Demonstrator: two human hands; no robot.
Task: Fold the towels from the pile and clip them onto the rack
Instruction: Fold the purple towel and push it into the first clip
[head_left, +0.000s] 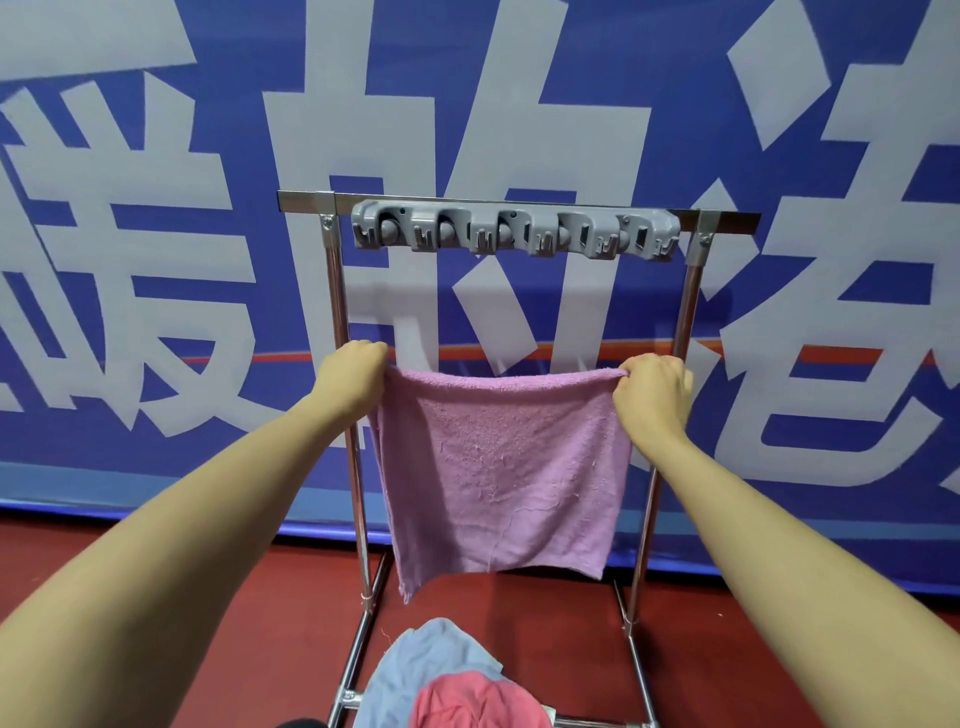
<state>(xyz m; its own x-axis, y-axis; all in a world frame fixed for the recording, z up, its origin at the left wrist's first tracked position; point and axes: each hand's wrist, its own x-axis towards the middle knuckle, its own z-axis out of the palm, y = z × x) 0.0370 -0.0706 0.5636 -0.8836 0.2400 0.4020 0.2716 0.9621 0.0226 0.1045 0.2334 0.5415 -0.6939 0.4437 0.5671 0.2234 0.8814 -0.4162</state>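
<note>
A pink towel (501, 467) hangs spread out in front of the metal rack (332, 291). My left hand (350, 376) grips its top left corner and my right hand (652, 389) pinches its top right corner. The towel's top edge sags a little between them. Above the towel, a grey clip bar (514, 231) with several clips runs along the rack's top rail; no cloth hangs in it. Below, at the rack's foot, lies the pile: a light blue towel (421, 660) and a red towel (478, 701).
A blue banner with large white characters (156, 260) stands right behind the rack. The floor (156, 561) is dark red. The rack's base bars (358, 649) run towards me on both sides of the pile.
</note>
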